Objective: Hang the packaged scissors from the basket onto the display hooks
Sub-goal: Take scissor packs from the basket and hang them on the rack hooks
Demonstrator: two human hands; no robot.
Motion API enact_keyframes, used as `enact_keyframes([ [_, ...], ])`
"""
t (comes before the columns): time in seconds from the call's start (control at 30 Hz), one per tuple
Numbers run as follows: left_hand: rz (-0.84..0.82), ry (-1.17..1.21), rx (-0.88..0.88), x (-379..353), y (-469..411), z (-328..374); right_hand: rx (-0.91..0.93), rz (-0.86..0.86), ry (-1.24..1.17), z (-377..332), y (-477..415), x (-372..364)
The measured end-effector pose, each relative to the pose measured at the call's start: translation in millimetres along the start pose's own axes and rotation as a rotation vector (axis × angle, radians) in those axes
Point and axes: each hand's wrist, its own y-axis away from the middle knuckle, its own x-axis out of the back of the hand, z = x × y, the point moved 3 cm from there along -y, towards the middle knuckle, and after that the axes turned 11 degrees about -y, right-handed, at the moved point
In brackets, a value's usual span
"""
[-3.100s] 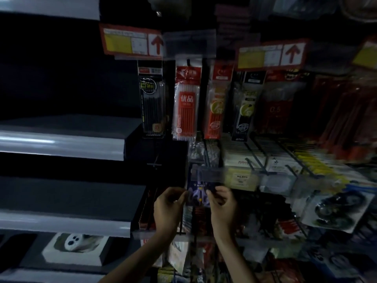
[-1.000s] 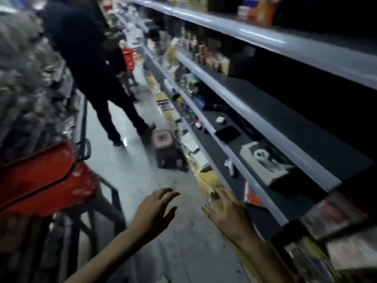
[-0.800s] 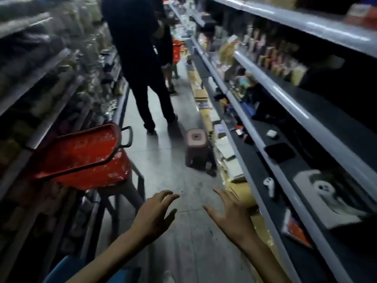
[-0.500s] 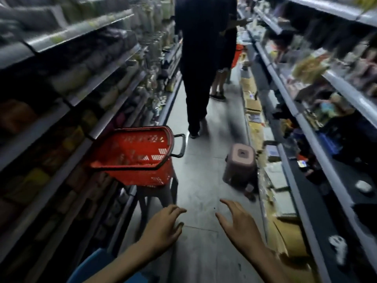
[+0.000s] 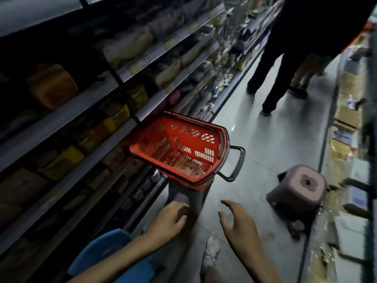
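A red plastic basket with a black handle sits tilted on a grey stool in the aisle, ahead of me and a little left. Something pale and packaged lies at its bottom, too blurred to name. My left hand hovers below the basket near the stool's leg, fingers loosely curled and holding nothing. My right hand is beside it, fingers spread and empty. The display hooks are out of view.
Stocked shelves run along the left. A pink stool stands on the floor at right, by low shelves with boxes. Two people stand further down the aisle. A blue seat is at bottom left; my shoe shows below.
My view has swung left from the hook display to the aisle and the opposite shelves. Both hands let go of the package at the hooks and now reach empty toward the basket, which is nearer.
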Motion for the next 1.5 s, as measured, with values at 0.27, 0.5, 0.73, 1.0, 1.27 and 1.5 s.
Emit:
enact_keyframes([
  [0.27,0.111,-0.214,0.133,29,-68,-37,0.294,-0.161,0.197,-7,-131,-27],
  [0.5,0.198,-0.469,0.099,54,-136,-86,0.382,-0.384,0.466,1,-201,-72],
  [0.73,0.001,-0.652,-0.111,46,-200,-147,0.158,-0.641,0.678,13,-251,-136],
  [1.0,-0.092,-0.489,-0.09,59,-267,-171,-0.283,-0.766,0.483,40,-322,-222],
  [1.27,-0.004,-0.421,-0.013,50,-270,-173,-0.695,-0.418,0.417,142,-375,-300],
  [1.5,-0.002,-0.383,0.01,52,-270,-172,-0.345,-0.113,0.614,134,-377,-334],
])
